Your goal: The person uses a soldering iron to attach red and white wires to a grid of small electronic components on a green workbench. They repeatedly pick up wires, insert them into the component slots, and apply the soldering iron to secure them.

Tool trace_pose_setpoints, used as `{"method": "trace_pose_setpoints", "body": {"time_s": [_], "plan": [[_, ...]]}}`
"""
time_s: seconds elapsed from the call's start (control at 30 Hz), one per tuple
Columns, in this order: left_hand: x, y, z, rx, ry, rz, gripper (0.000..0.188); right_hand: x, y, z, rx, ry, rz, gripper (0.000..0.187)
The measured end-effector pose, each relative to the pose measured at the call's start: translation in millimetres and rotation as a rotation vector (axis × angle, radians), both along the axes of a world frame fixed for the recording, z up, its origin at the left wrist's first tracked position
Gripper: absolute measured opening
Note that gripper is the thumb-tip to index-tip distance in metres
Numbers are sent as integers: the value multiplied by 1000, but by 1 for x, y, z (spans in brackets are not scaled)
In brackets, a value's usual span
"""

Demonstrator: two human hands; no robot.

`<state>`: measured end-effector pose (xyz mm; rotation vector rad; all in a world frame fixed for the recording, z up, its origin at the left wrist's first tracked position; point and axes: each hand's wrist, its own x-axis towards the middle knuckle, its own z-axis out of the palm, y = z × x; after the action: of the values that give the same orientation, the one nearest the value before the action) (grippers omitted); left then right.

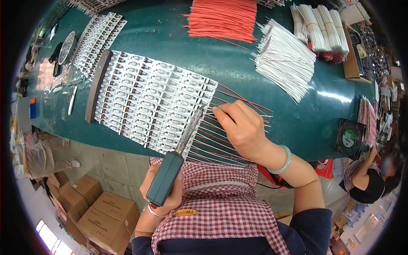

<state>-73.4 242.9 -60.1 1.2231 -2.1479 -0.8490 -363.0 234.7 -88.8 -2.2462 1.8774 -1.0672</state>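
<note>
My left hand is wrapped round the dark green handle of a soldering gun, whose long metal shaft slants up over the right edge of a light grey panel. The panel carries rows of small repeated parts. Red and white wires stick out from its right edge. My right hand pinches at the inner end of a wire there, close to the gun's tip; fingers partly hide that wire. A brown bar lies along the panel's left edge.
Behind the panel lie a pile of red wires and a pile of white wires. Bundled white wires lie at the far right. A black fan stands near the right edge. Tweezers rest at left. Another person works at right.
</note>
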Motion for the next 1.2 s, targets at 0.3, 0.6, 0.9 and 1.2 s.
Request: {"method": "trace_pose_setpoints", "body": {"time_s": [0.3,0.6,0.9,1.2], "plan": [[-7,-5,-3,7,51,19,25,-5,-3,6,-72,20,-16,34],[-20,-12,6,46,33,2,24,-8,-7,-3,-57,29,-46,30],[-36,-23,14,-23,53,-36,22,-9,-8,-2,-44,33,-42,30],[-36,-20,17,-20,22,-27,20,-8,-8,-3,-44,34,-38,31]]}}
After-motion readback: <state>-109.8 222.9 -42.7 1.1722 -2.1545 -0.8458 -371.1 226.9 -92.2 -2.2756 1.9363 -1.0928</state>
